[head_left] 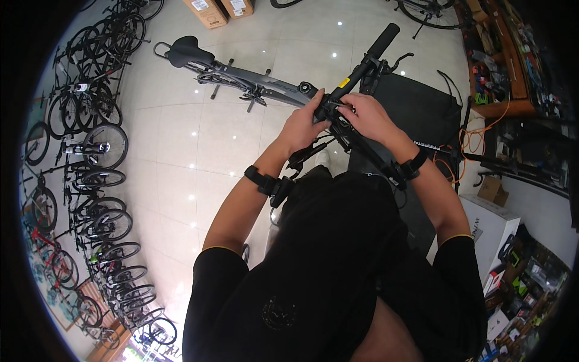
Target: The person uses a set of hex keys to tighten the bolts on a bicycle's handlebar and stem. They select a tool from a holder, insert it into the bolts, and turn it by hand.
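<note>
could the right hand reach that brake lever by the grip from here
Probably yes: the brake lever sticks out beyond the right hand, and nothing visible blocks the way, though the hand seems occupied at the handlebar.

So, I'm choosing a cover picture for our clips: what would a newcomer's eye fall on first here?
Probably the left hand and right hand, close together at the middle of the black handlebar, just above the picture's centre. From there the grey bicycle frame leads toward the saddle at upper left. The long row of bicycles down the left side might catch the eye next.
</note>
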Demonstrator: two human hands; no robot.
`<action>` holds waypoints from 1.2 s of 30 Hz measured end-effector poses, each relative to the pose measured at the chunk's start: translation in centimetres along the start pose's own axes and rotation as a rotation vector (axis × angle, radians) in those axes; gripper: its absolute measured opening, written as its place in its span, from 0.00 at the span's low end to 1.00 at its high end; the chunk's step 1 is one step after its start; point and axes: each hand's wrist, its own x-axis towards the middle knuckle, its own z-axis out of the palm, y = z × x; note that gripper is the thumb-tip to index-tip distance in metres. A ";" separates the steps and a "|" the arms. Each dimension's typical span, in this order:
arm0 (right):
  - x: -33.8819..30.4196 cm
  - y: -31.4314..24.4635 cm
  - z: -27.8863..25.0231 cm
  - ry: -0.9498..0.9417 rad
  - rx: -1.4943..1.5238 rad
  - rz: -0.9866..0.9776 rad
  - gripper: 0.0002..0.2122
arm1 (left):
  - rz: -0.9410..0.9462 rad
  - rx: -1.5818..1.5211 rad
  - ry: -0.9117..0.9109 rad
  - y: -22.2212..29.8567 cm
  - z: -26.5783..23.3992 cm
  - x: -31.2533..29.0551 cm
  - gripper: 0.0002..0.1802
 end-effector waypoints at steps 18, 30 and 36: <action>0.5 -0.3 -0.2 0.002 -0.074 0.013 0.09 | -0.016 -0.009 0.000 -0.1 0.3 0.9 0.45; 0.9 0.4 -0.1 0.028 -0.085 0.000 0.10 | -0.048 -0.006 -0.005 0.4 0.4 1.4 0.43; 1.0 0.8 0.3 0.104 -0.052 -0.009 0.11 | -0.055 0.037 0.009 0.9 0.4 1.5 0.43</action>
